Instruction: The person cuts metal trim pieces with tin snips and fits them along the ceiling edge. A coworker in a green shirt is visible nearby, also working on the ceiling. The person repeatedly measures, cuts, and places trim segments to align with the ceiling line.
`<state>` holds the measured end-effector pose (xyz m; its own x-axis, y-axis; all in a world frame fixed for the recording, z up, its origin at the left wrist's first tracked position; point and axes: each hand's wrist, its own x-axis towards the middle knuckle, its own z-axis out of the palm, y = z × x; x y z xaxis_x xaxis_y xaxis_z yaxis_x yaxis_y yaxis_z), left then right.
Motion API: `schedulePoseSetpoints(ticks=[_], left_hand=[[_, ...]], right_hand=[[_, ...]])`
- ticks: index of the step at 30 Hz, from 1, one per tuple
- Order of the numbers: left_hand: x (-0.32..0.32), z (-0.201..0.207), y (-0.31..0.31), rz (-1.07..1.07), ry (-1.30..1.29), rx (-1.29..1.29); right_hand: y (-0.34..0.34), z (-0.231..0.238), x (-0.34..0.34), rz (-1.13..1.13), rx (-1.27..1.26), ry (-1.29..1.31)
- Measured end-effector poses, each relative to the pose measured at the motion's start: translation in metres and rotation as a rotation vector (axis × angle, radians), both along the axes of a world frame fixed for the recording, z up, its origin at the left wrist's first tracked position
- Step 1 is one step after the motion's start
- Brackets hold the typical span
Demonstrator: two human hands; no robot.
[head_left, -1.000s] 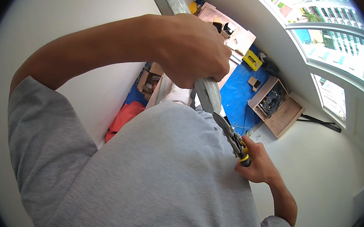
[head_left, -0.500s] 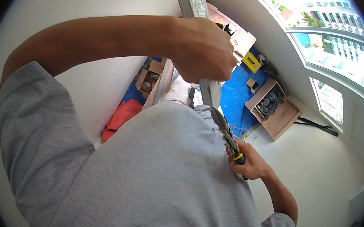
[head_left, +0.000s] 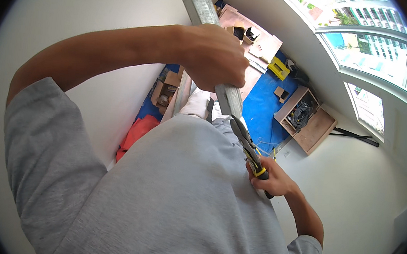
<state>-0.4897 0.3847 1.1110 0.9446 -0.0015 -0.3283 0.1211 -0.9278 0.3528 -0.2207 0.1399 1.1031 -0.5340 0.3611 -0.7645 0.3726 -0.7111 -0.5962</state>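
Note:
My left hand (head_left: 215, 57) is wrapped round a grey galvanised metal channel (head_left: 196, 1), which slants from the top of the view down to the middle. In my closed right hand (head_left: 274, 179) are tin snips (head_left: 246, 140) with black and yellow handles. Their dark jaws are at the lower end of the channel, just below my left fist. Whether the blades are around the metal or only touching it, I cannot tell. My palm and fingers hide part of the handles.
Beyond the channel is a wooden board (head_left: 273, 43) with small black boxes. Blue sheeting (head_left: 258, 115) covers floor near a yellow case (head_left: 278, 68) and a wooden box (head_left: 292, 94) of coiled cable. A cardboard box (head_left: 171, 82) and red cloth (head_left: 139, 129) lie left; windows (head_left: 377, 50) are right.
The channel, both hands and the snips have shifted slightly left in view. More of the wooden board and its small boxes shows now. Both grips stay closed.

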Motion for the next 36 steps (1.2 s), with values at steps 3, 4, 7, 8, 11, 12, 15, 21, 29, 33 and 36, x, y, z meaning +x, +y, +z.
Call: schedulePoseSetpoints(ticks=[3,4,7,8,11,12,15,21,29,33,36], left_hand=[[-0.007,-0.008,0.006,0.120,-0.028,-0.052],[-0.010,-0.012,0.005,0.174,-0.010,-0.064],[-0.020,-0.022,-0.006,0.310,-0.001,-0.079],[-0.023,-0.024,-0.010,0.319,-0.050,-0.039],[-0.027,-0.030,-0.020,0.363,-0.150,0.039],[-0.028,-0.030,-0.019,0.357,-0.176,0.111],[-0.029,-0.027,-0.018,0.350,-0.235,0.205],[-0.026,-0.020,-0.021,0.363,-0.212,0.163],[-0.025,-0.022,-0.020,0.358,-0.215,0.197],[-0.024,-0.019,-0.020,0.342,-0.229,0.223],[-0.024,-0.015,-0.017,0.334,-0.197,0.168]], right_hand=[[0.003,-0.005,-0.007,-0.004,0.163,-0.235],[0.004,-0.006,-0.012,-0.028,0.314,-0.348],[0.006,-0.005,-0.020,-0.035,0.559,-0.536],[0.006,-0.004,-0.021,-0.033,0.619,-0.574],[0.007,0.004,-0.015,-0.046,0.495,-0.503],[0.008,0.006,-0.012,-0.039,0.450,-0.487],[0.011,0.014,-0.006,-0.016,0.413,-0.438],[0.016,0.022,-0.011,-0.065,0.512,-0.503],[0.015,0.027,-0.012,0.012,0.740,-0.694],[0.015,0.029,-0.015,-0.005,0.739,-0.740],[0.018,0.031,-0.012,-0.056,0.588,-0.652]])
